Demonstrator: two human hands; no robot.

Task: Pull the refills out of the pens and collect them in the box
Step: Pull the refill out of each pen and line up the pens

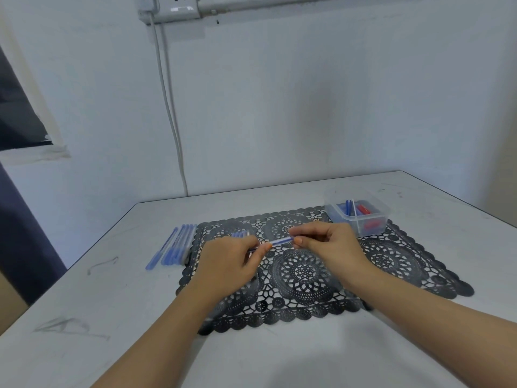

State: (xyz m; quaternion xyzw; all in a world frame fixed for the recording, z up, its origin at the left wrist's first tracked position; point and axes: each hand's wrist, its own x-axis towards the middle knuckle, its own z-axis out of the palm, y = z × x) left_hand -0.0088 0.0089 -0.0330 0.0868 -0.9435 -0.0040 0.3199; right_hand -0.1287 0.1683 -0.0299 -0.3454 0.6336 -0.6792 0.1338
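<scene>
A: Which step?

B: Mid-extraction, I'd say. Both hands are on one blue pen [281, 241], held level just above the black lace mat [391, 256]. The left hand [232, 259] pinches one end, fingers curled round it. The right hand [327, 242] pinches the other end between thumb and fingertips.

A: Refill out yet?

B: Can't tell. The fingers hide both ends, and only the clear middle of the barrel shows.

A: Box?

B: The clear plastic box [356, 218] sits at the mat's far right corner, near the right hand. It holds blue refills [348, 207] standing against the wall, plus red pieces [363, 209]. So it's partly filled.

A: What's left?

B: A row of blue pens [173, 247] lies on the table [279, 359], just off the mat's left edge, well apart from the box.

A: Next move?

B: Probably pull the hands apart along the pen's axis, keeping it straight because a thin refill bends. Then the right hand carries the refill to the box.
</scene>
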